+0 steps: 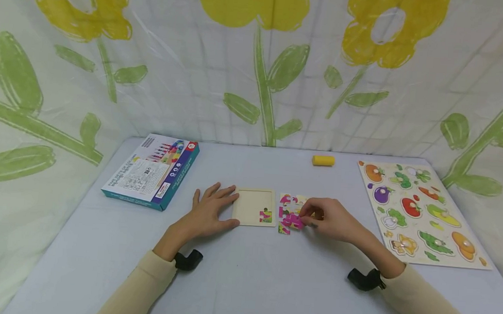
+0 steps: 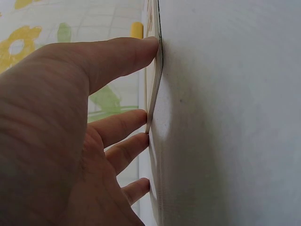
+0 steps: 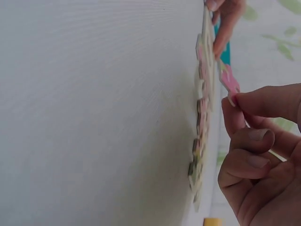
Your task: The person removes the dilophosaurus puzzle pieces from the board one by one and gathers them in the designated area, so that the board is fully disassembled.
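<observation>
A shallow wooden puzzle tray (image 1: 248, 203) lies on the table. One green and pink jigsaw piece (image 1: 266, 217) sits in its lower right corner. With fingers spread, my left hand (image 1: 207, 214) touches the tray's left side; in the left wrist view the thumb (image 2: 148, 47) rests at its edge. My right hand (image 1: 332, 219) pinches a pink jigsaw piece (image 3: 229, 77) between thumb and forefinger, raised above the table. Below it, to the right of the tray, several loose pieces (image 1: 284, 230) lie close together, partly hidden by this hand.
At the left stands a flat blue and white game box (image 1: 145, 174). A yellow cylinder (image 1: 323, 160) lies near the back edge. On the right is a vegetable peg board (image 1: 423, 213). Behind the table hangs a flower-printed curtain (image 1: 169, 73).
</observation>
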Motion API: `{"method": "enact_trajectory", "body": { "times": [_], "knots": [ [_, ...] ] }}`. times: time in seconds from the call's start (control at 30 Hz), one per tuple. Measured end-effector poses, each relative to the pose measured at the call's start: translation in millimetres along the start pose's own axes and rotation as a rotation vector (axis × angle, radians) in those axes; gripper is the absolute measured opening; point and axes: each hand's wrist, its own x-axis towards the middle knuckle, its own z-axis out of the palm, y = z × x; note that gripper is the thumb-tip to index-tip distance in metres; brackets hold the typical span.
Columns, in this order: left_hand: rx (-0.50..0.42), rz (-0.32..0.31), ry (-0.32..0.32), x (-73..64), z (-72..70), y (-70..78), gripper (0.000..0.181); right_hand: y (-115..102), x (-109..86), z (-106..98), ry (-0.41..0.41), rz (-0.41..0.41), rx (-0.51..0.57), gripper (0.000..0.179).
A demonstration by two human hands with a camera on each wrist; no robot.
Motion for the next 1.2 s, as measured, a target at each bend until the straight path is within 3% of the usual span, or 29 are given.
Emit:
{"method": "enact_trajectory", "body": {
  "times": [0.4,1.2],
  "knots": [
    [-0.010,0.002,0.000,0.0,1.0,-1.2,0.076,10,-14.8,-1,-0.031,0.003,0.050,0.005],
    [-0.015,-0.009,-0.007,-0.8,-0.7,1.3,0.077,13,-14.9,4,-0.026,-0.026,0.022,0.007]
  ]
}}
